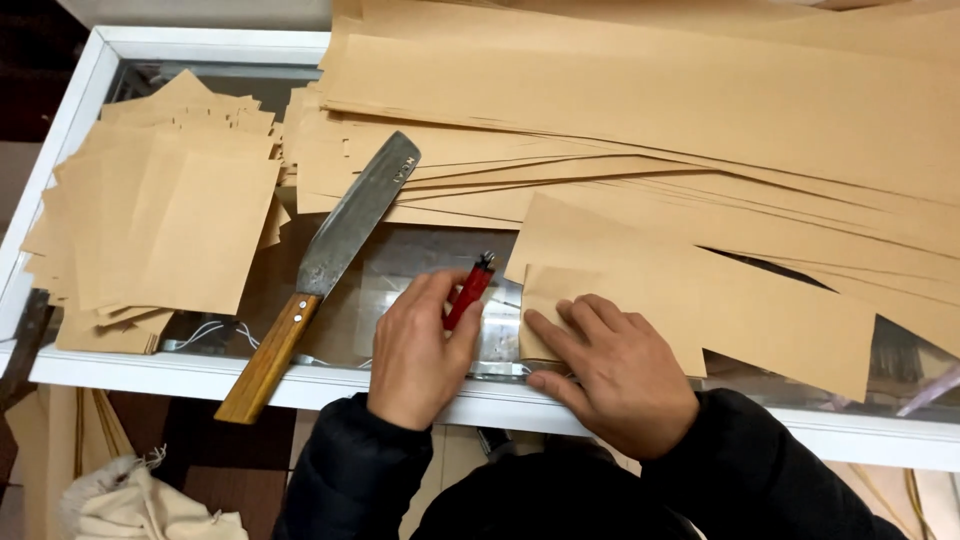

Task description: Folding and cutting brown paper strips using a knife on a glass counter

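Observation:
My left hand (pixel 418 348) is closed around a small red lighter (pixel 470 290) with a black metal top, resting on the glass counter top (pixel 400 260). My right hand (pixel 610 368) lies flat, fingers spread, pressing the near left corner of a long folded strip of brown paper (pixel 700 300). The lighter's top points at the left edge of that strip. A big knife with a broad steel blade (pixel 355 215) and a wooden handle (pixel 268 360) lies diagonally to the left of my left hand, untouched.
A stack of cut brown paper squares (pixel 165 220) lies at the left. Long brown paper sheets (pixel 650 110) are piled across the back and right. The counter's white frame (pixel 330 385) runs along the near edge. A cloth bag (pixel 130 505) sits below left.

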